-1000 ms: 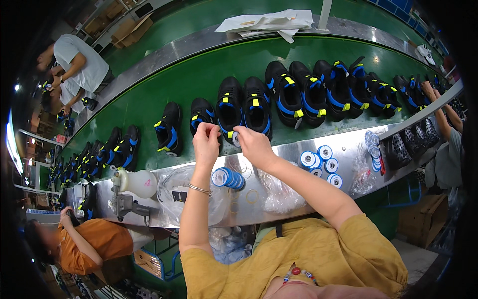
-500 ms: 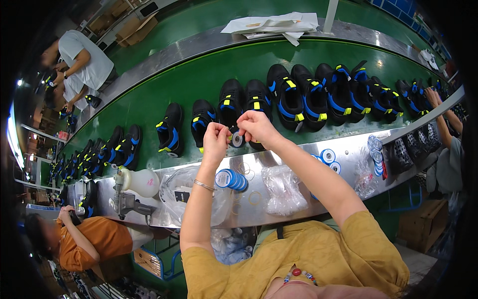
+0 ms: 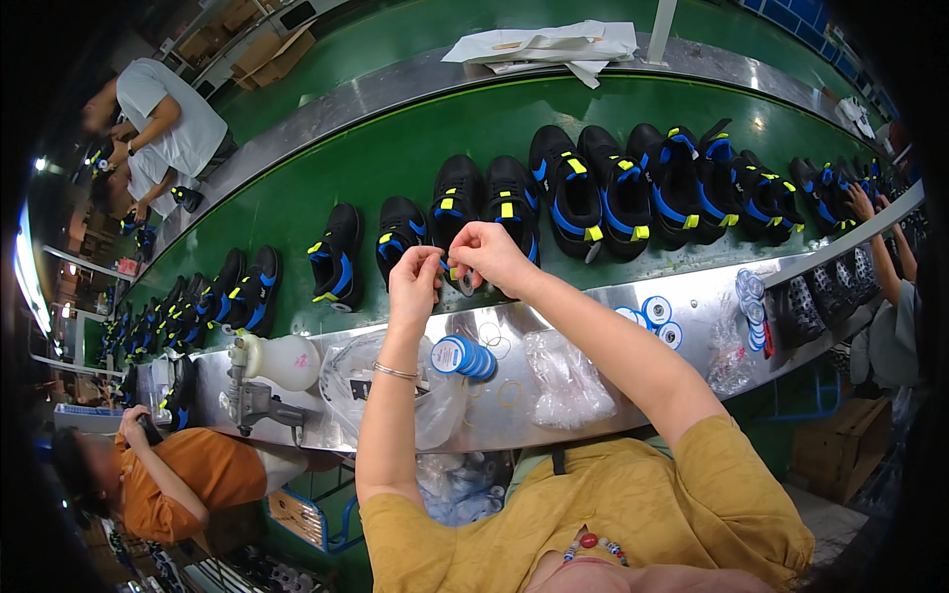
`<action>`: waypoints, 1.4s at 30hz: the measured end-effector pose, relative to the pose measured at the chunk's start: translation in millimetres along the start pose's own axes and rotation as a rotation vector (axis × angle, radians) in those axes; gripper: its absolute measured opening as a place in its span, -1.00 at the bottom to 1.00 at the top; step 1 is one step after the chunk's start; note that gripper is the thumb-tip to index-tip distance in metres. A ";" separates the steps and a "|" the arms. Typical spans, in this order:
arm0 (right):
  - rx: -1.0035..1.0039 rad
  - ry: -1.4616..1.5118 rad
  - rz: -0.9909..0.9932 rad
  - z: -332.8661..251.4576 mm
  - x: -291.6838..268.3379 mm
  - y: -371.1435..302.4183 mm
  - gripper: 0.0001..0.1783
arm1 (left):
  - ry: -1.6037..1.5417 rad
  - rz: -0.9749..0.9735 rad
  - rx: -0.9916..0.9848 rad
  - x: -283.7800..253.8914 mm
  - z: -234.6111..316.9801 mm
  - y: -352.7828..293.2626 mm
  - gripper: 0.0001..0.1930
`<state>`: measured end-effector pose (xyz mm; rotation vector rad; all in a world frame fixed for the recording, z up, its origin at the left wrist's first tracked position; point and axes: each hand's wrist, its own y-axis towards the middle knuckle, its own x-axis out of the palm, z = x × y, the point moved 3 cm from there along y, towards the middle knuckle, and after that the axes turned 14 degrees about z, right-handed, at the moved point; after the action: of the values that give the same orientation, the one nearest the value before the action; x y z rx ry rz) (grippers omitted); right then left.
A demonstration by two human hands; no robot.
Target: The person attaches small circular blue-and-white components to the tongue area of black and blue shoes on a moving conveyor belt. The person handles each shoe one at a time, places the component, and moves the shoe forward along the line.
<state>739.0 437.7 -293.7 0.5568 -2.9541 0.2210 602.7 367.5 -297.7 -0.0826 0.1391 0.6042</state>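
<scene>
My left hand (image 3: pixel 414 284) and my right hand (image 3: pixel 488 259) meet in front of a pair of black shoes with blue and yellow trim. Both are closed in a pinch, fingertips nearly touching; what lies between them is too thin to make out. Right below the fingertips hangs a small round tag (image 3: pixel 466 284), seen nearly edge-on. Behind the hands are the left shoe (image 3: pixel 458 184) and the right shoe (image 3: pixel 510 188) of that pair, their heels partly hidden. A fanned stack of blue-and-white round tags (image 3: pixel 461 357) lies near my left forearm, with thin loops (image 3: pixel 491 341) beside it.
More shoes (image 3: pixel 338 252) line the green conveyor (image 3: pixel 326 178) on both sides. On the metal ledge (image 3: pixel 682 296) lie a clear plastic bag (image 3: pixel 568 381), more round tags (image 3: pixel 657 314) and a spray gun with a white cup (image 3: pixel 282 364). Co-workers stand left and far right.
Both hands have shifted slightly left and a little lower, staying pinched together. The round tag has turned from face-on to nearly edge-on.
</scene>
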 end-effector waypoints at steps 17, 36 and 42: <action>0.071 -0.001 -0.090 4.8 10.9 6.2 -0.94 | 0.023 -0.125 0.101 -16.5 9.8 -2.9 -0.65; -0.224 -0.175 0.053 6.0 11.1 1.9 -0.88 | -0.083 -0.102 -0.008 -9.2 2.4 0.5 -0.63; -0.569 -0.227 0.325 -35.6 -88.4 -59.4 -0.86 | 0.098 -0.048 0.163 -3.2 1.9 -4.1 -0.85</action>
<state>846.2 420.0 -265.1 0.0251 -3.0868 -0.6780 602.6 362.5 -295.1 0.0425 0.2803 0.5391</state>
